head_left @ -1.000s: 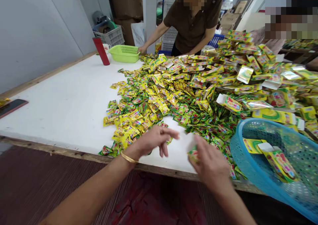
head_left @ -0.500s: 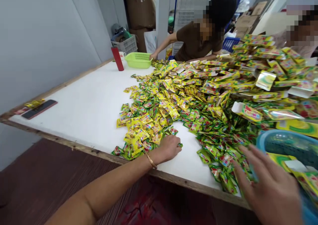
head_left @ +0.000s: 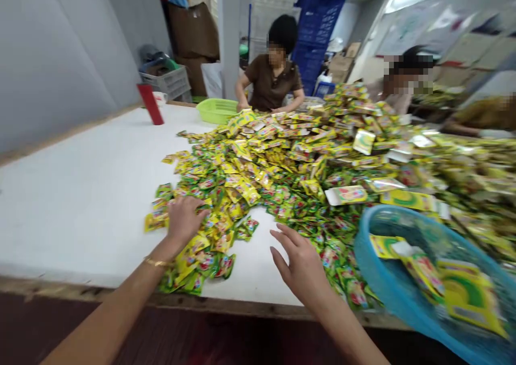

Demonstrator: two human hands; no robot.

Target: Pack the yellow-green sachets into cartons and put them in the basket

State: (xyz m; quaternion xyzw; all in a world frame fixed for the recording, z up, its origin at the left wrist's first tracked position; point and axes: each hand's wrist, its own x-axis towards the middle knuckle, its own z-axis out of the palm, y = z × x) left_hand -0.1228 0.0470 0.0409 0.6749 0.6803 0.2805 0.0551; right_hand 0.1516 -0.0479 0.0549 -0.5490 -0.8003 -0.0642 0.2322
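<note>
My left hand (head_left: 186,220), with a gold bracelet (head_left: 158,262) at the wrist, lies curled over the near left part of the pile. Its fingers close on a small packet, mostly covered by the hand. Around it are small yellow and green packets (head_left: 220,241). My right hand (head_left: 300,265) is open above the bare white strip of table, fingers apart and nothing in them, just left of the green packets (head_left: 334,257). At the right, a blue plastic basket (head_left: 365,247) holds several flat yellow-green boxes (head_left: 463,290).
Printed boxes (head_left: 346,194) are heaped behind the packets. A lime-green basket (head_left: 215,112) and a red canister (head_left: 151,104) stand at the far edge of the white table (head_left: 80,193). A person in a brown shirt (head_left: 274,85) works opposite; others are at the right.
My left hand has moved left onto the near packets. My right hand has left the blue basket's side and come over the bare strip. The view has turned rightward.
</note>
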